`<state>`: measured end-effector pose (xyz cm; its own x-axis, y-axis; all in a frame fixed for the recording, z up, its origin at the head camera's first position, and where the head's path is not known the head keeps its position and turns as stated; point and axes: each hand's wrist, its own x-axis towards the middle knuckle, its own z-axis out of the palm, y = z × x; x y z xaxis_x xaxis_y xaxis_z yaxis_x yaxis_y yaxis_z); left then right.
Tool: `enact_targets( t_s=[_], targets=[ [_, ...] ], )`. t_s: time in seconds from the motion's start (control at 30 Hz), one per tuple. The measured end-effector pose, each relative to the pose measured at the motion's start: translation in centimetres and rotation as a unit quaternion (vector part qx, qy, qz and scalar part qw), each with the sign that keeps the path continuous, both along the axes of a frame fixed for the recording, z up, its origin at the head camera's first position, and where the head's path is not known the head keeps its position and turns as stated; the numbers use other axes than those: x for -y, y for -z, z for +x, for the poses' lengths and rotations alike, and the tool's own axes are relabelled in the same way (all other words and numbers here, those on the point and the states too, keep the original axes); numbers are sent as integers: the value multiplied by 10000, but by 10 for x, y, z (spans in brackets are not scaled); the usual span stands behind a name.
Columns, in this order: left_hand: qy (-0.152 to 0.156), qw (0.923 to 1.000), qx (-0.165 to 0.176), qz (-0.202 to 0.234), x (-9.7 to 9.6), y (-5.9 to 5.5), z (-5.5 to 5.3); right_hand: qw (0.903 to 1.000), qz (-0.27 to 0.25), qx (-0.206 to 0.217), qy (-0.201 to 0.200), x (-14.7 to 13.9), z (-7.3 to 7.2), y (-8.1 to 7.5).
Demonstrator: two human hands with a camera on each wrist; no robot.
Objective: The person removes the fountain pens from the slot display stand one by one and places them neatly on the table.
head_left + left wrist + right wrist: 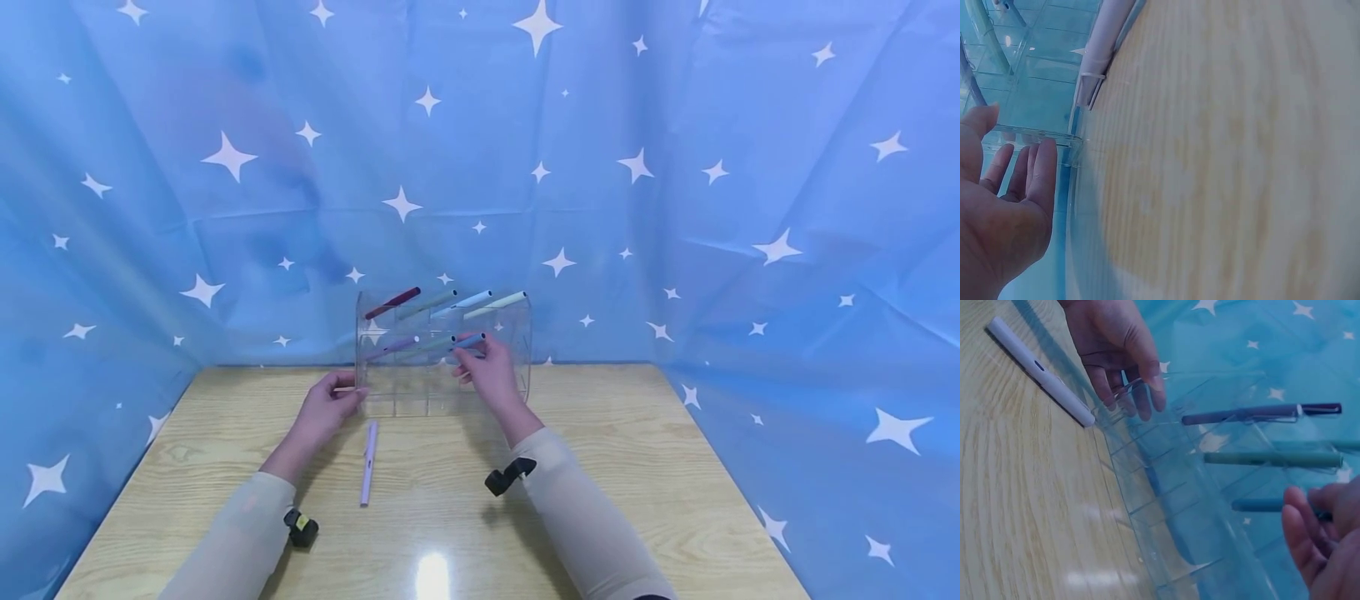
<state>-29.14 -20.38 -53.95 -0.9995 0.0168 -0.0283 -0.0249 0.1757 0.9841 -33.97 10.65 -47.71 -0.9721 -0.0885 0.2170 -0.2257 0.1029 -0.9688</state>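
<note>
A clear acrylic pen rack (pixel 411 382) stands at the back of the table, with capped pens slanting in its upper rows. My right hand (pixel 491 371) pinches a blue pen (pixel 471 340) lying in the second row, beside a green pen (pixel 1272 459) and a purple pen (pixel 393 347). With thumb and fingers either side of its left wall, my left hand (pixel 330 408) holds the rack low down. A lilac pen (pixel 369 463) lies on the table in front of the rack, just right of my left hand.
Along the rack's top row are a dark red pen (pixel 393 302), a green pen (pixel 427 305), a light blue pen (pixel 462 303) and a pale green pen (pixel 497 305). A blue star-patterned curtain (pixel 480 167) hangs close behind the wooden table (pixel 615 467).
</note>
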Motion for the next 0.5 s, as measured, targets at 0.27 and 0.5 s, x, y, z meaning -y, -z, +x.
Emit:
enact_targets(
  t_s=[0.27,0.5],
  targets=[
    [-20,10000,-50,-11,-1,-1,0,9993,-321,-77,185,2,0,3],
    [-46,10000,-57,-14,0,-1,0,9972,-458,-380,454,-1,2,1]
  ],
)
